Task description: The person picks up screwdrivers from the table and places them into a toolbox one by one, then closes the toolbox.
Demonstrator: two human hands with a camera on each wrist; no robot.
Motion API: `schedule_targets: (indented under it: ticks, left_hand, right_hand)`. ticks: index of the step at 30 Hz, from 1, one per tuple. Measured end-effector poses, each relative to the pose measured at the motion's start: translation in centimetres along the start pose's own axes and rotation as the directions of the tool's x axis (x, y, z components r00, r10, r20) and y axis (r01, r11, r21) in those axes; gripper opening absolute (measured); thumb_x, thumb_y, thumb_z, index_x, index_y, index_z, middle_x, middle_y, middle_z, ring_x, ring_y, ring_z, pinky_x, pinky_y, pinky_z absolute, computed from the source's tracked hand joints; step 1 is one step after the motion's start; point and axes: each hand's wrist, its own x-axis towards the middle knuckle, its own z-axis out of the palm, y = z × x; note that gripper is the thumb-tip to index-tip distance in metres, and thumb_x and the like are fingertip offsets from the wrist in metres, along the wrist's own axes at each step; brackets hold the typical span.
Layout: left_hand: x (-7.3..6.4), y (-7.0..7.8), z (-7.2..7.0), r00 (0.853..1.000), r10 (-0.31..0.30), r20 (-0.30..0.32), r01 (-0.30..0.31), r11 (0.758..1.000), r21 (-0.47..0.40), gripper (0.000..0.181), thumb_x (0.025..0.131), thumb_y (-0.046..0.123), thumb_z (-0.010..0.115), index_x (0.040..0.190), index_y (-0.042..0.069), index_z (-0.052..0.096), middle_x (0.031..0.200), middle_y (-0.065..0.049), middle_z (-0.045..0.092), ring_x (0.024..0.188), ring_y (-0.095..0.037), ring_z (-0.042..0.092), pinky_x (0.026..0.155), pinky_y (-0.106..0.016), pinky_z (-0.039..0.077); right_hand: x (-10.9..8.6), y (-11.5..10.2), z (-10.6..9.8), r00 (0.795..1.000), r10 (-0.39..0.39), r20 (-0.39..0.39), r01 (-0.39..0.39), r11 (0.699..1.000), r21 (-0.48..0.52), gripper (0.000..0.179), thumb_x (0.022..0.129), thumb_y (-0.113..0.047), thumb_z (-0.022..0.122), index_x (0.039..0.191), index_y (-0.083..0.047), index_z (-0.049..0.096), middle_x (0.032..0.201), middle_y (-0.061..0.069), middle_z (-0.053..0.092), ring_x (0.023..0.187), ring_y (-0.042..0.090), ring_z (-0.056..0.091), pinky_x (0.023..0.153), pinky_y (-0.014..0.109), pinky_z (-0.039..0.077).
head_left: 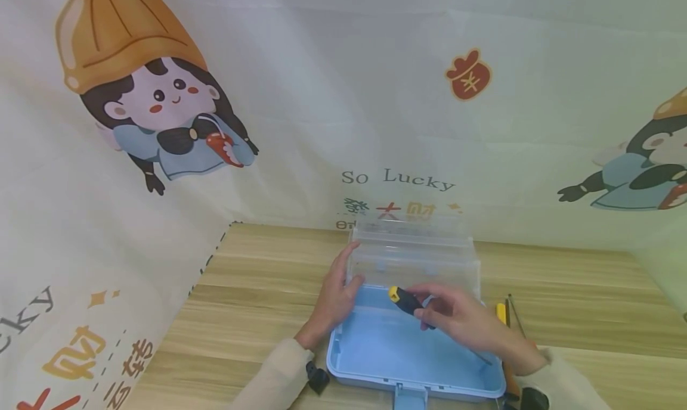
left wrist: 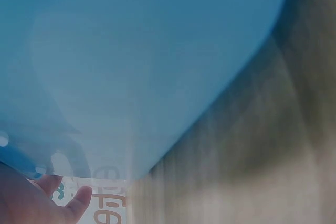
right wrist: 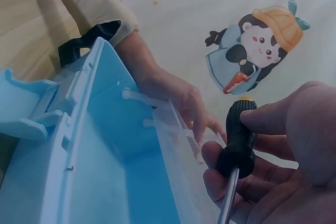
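Note:
My right hand (head_left: 461,314) holds a screwdriver (head_left: 405,300) by its black handle with a yellow end. Its metal shaft (right wrist: 229,195) points down over the interior of a light blue toolbox (head_left: 397,353), and part of it is hidden behind the hand in the head view. The toolbox stands with its clear lid (head_left: 413,267) raised at the back. At the back left corner, my left hand (head_left: 335,294) grips the lid's side edge between thumb and fingers. The left wrist view has the toolbox wall (left wrist: 131,66) close up, with the left hand's fingertips low at its left.
Right of the toolbox lie a yellow-handled tool (head_left: 501,313) and a thin metal rod (head_left: 515,314), partly behind the right arm. The toolbox's front latch (head_left: 410,397) hangs open. A printed cloth (head_left: 322,100) hangs behind the wooden table (head_left: 257,291).

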Motion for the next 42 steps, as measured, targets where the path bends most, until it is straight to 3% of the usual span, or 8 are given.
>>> schedule_targets:
  ticks: [17, 24, 32, 42]
  left_hand:
    - [0.1, 0.1, 0.0, 1.000, -0.006, -0.005, 0.006, 1.000, -0.006, 0.061, 0.097, 0.010, 0.051, 0.153, 0.023, 0.033, 0.159, -0.001, 0.034, 0.147, -0.024, 0.031, 0.119, -0.053, 0.027]
    - [0.1, 0.1, 0.1, 1.000, -0.006, -0.009, 0.006, 1.000, -0.005, 0.061, 0.096, 0.008, 0.052, 0.153, 0.019, 0.034, 0.158, -0.003, 0.035, 0.146, -0.026, 0.032, 0.118, -0.053, 0.027]
    - [0.1, 0.1, 0.1, 1.000, 0.000, -0.006, 0.000, 1.000, -0.013, 0.062, 0.096, 0.006, 0.052, 0.153, 0.019, 0.034, 0.157, -0.004, 0.036, 0.145, -0.027, 0.034, 0.117, -0.055, 0.029]
    - [0.1, 0.2, 0.1, 1.000, -0.001, -0.008, 0.001, 1.000, -0.009, 0.061, 0.095, 0.008, 0.053, 0.153, 0.019, 0.034, 0.156, -0.003, 0.037, 0.145, -0.026, 0.034, 0.117, -0.054, 0.029]
  right_hand:
    - [0.2, 0.7, 1.6, 0.996, -0.041, 0.084, 0.042, 0.999, -0.007, 0.036, 0.097, -0.015, 0.062, 0.130, -0.003, 0.060, 0.111, 0.012, 0.066, 0.076, 0.009, 0.067, 0.065, 0.026, 0.055]
    - [0.3, 1.4, 2.3, 0.981, -0.112, 0.157, 0.115, 0.993, -0.012, 0.036, 0.097, -0.015, 0.061, 0.129, 0.000, 0.060, 0.092, 0.012, 0.069, 0.075, 0.009, 0.068, 0.070, 0.024, 0.054]
    - [0.3, 2.3, 3.0, 0.968, -0.156, 0.197, 0.158, 0.987, 0.004, 0.033, 0.097, -0.014, 0.062, 0.127, -0.002, 0.062, 0.094, 0.004, 0.067, 0.072, 0.015, 0.069, 0.071, 0.023, 0.054]
    - [0.3, 2.8, 3.6, 0.960, -0.104, 0.260, 0.099, 0.995, 0.031, 0.033, 0.097, -0.015, 0.061, 0.128, -0.004, 0.061, 0.102, 0.004, 0.065, 0.076, 0.006, 0.067, 0.069, 0.024, 0.056]
